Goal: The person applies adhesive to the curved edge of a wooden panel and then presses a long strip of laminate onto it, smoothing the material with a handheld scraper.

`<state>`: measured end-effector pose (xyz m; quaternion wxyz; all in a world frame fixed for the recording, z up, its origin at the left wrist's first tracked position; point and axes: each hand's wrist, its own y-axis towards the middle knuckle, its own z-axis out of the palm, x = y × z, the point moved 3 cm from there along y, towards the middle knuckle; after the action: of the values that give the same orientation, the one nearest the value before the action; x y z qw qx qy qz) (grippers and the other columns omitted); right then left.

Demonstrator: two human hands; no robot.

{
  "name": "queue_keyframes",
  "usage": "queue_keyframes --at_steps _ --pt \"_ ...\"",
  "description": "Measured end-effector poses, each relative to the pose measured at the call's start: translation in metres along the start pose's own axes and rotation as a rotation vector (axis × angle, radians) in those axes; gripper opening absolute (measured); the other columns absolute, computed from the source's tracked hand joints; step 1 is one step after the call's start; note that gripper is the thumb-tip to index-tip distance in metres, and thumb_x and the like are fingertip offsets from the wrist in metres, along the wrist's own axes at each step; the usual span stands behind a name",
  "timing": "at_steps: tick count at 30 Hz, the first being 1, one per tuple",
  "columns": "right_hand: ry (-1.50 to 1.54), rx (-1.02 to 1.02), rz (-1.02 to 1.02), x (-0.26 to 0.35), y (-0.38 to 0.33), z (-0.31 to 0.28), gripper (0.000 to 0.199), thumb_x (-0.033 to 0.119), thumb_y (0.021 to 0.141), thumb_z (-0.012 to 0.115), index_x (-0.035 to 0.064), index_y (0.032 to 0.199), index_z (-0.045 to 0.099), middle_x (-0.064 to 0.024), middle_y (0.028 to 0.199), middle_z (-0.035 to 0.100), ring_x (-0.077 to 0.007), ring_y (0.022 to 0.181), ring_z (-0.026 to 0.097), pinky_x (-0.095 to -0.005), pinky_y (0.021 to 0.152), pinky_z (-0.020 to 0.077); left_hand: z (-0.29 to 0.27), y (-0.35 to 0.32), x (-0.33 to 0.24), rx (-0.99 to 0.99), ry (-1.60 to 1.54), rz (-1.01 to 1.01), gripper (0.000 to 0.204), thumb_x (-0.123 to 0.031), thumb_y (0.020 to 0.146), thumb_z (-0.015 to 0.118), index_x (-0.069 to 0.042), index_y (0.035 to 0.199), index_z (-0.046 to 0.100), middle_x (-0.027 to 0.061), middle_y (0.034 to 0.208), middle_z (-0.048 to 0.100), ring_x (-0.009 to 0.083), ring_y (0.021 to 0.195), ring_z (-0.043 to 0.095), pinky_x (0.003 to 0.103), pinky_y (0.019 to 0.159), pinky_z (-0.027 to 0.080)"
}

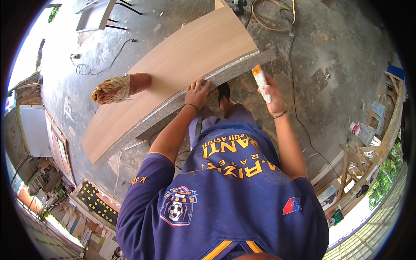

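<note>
A long light-wood laminated board [186,65] stands on its edge on the concrete floor, its grey raw edge [173,104] facing up at me. My left hand [197,93] rests on that edge near its middle, fingers spread over it. In my right hand [272,93], held up to the right of the board's end, is a white tube with an orange tip [261,81], tip pointing toward the board's edge. My foot in a dark sandal [224,93] stands just below the board.
A roll wrapped in brown paper [119,88] lies beyond the board. Cables [102,67] run over the dusty concrete floor. White panels [34,130] stand at left. A wooden frame with cans [362,132] is at right.
</note>
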<state>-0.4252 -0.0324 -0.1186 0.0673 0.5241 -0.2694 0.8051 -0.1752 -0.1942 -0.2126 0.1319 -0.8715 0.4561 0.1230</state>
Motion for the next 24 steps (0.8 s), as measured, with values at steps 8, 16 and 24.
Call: queue_keyframes --at_steps 8,16,24 --pt "-1.423 -0.135 -0.309 -0.037 0.028 0.023 0.069 0.060 0.067 0.070 0.0209 0.123 0.060 -0.0122 0.136 0.047 -0.0317 0.132 0.036 -0.0656 0.102 0.0250 -0.010 -0.014 -0.003 0.091 0.101 -0.115 0.055 -0.031 0.080 0.066 -0.017 0.131 0.051 0.0074 0.135 0.044 0.0279 0.124 0.041 0.044 0.101 0.034" --pt "-1.607 -0.187 -0.318 -0.073 0.047 0.002 0.070 0.063 0.066 0.068 0.0283 0.125 0.057 -0.0079 0.144 0.035 -0.0301 0.139 0.022 -0.0746 0.099 0.0201 -0.004 0.019 -0.038 0.307 0.102 0.053 0.076 -0.030 0.081 0.065 -0.011 0.145 0.030 0.0064 0.156 0.017 0.0273 0.142 0.019 0.049 0.113 0.022" --pt "-1.619 -0.114 -0.215 -0.076 0.048 0.007 0.073 0.062 0.067 0.068 0.0299 0.131 0.052 -0.0079 0.148 0.030 -0.0301 0.141 0.017 -0.0737 0.101 0.0176 -0.011 0.012 -0.042 0.494 0.190 -0.035 0.087 -0.031 0.079 0.067 -0.010 0.149 0.019 0.0050 0.158 0.008 0.0255 0.146 0.008 0.050 0.116 0.015"
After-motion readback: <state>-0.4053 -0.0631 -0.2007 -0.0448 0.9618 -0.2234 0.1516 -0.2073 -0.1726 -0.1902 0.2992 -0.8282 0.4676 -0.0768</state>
